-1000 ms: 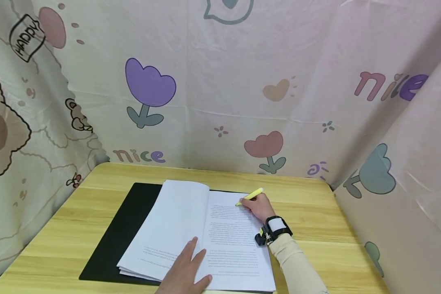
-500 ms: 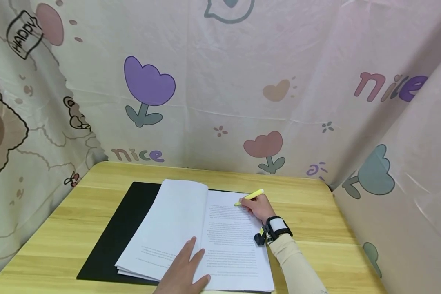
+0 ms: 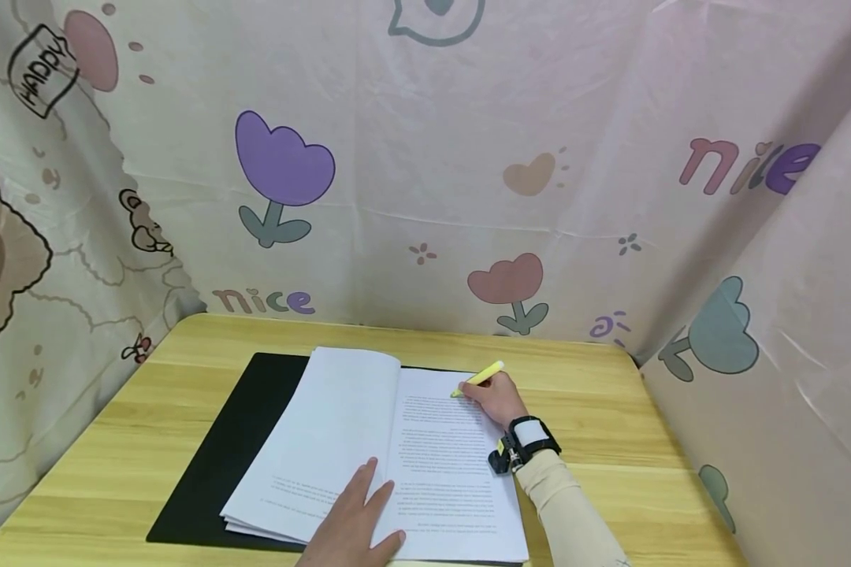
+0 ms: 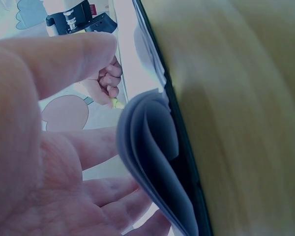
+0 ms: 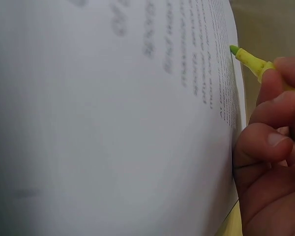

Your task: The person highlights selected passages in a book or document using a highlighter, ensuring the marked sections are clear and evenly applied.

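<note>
My right hand (image 3: 499, 400) pinches a yellow highlighter (image 3: 484, 373) between thumb and fingers. The highlighter's green-tinted tip (image 5: 233, 49) is at the printed lines near the top of the right page (image 3: 447, 465), in the right wrist view too close to tell whether it touches. My left hand (image 3: 354, 520) rests with spread, straight fingers on the lower middle of the open stack of paper, by the fold. The left page (image 3: 333, 417) is turned over, mostly blank with a few lines at its bottom. In the left wrist view the folded sheets (image 4: 147, 132) curl beside the left fingers.
A black mat or folder (image 3: 234, 441) lies under the papers and sticks out on the left. All of it lies on a wooden table (image 3: 596, 394). A patterned curtain (image 3: 411, 157) hangs behind and at both sides. A camera (image 3: 500, 457) is strapped to the right wrist.
Both hands keep nearly the same pose. The highlighter tip has shifted very slightly left along the top lines, while the whole view has also drifted a little.
</note>
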A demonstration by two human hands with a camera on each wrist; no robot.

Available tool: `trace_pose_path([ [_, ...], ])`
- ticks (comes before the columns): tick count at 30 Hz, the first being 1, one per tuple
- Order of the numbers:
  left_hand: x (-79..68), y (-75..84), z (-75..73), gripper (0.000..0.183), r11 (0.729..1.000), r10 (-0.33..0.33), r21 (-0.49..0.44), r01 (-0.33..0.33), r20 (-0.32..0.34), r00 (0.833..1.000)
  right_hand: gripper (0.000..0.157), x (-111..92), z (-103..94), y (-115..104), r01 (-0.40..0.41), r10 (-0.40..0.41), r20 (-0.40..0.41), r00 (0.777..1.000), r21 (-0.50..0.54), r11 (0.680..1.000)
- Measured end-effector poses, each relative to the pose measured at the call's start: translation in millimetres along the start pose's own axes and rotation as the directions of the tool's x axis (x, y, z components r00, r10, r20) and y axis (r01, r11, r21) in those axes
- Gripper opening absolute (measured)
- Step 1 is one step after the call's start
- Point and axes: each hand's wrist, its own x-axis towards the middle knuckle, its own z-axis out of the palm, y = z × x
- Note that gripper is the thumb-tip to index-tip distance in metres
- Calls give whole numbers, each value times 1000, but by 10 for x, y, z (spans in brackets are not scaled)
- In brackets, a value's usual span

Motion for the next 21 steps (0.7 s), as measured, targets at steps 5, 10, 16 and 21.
trace_pose_path([
  [5,1,-6,-1,76,1000,-1,16,0,12,1000,23,-1,1,14,-1,1,3,1000,-2,1000],
  [10,-2,-16,2,76,1000,0,11,0,10,1000,23,-9,12,11,-11,11,2,1000,-9,1000],
  [16,10,-18,9,75,1000,17,15,-17,1,1000,24,-1,10,5,2,-2,-5,1000,-6,1000],
  [21,17,-28,13,75,1000,27,12,-27,-6,1000,23,5,8,1,-5,5,-10,1000,0,1000],
])
